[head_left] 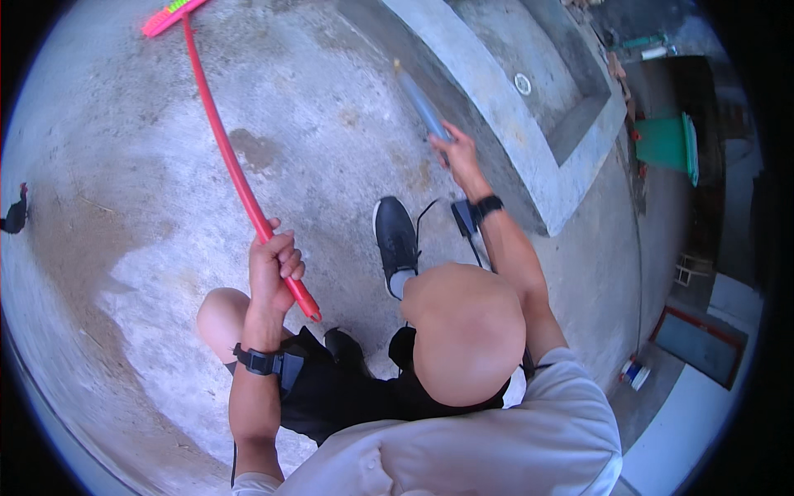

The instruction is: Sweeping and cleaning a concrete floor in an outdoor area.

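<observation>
Left hand (275, 266) closed round a red broom handle (219, 136) left of centre, right hand (460, 155) gripping a blurred grey-blue stick (420, 103), upper centre

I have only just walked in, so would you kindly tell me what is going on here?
A person with bent knees is on a concrete floor. The left hand grips a red handle near one end; at the other is a pink and green brush head. The right hand holds a blurred grey-blue rod, too smeared to identify, beside a raised concrete ledge.
</observation>
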`<state>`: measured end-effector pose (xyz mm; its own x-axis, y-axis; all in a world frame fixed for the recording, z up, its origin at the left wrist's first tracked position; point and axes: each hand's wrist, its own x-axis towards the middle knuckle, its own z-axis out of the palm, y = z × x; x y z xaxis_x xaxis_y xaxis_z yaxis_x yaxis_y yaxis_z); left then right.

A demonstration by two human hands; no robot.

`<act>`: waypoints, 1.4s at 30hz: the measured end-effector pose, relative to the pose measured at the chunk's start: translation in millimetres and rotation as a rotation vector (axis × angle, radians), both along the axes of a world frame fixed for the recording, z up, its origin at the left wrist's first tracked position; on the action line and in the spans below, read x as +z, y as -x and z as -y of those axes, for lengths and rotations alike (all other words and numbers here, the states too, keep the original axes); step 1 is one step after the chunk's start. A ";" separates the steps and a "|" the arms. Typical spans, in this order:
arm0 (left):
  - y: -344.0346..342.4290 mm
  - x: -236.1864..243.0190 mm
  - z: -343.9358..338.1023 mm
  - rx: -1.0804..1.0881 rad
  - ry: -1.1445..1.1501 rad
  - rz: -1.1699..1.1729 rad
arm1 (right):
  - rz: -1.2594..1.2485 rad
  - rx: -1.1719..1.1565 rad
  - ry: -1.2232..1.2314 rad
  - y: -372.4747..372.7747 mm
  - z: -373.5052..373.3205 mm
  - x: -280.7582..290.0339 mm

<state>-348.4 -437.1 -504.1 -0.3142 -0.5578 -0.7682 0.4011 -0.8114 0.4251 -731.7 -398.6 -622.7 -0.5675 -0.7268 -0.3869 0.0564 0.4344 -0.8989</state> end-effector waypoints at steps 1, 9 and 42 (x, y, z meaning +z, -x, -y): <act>1.1 1.1 -0.4 0.006 0.002 -0.014 | -0.229 0.093 -0.085 3.0 -19.5 1.8; 0.9 7.1 2.1 0.012 0.012 -0.053 | -1.120 0.222 -0.035 34.5 -114.9 78.6; 55.3 323.2 15.4 0.068 -0.311 0.122 | -0.779 0.395 -0.648 131.4 -68.8 208.6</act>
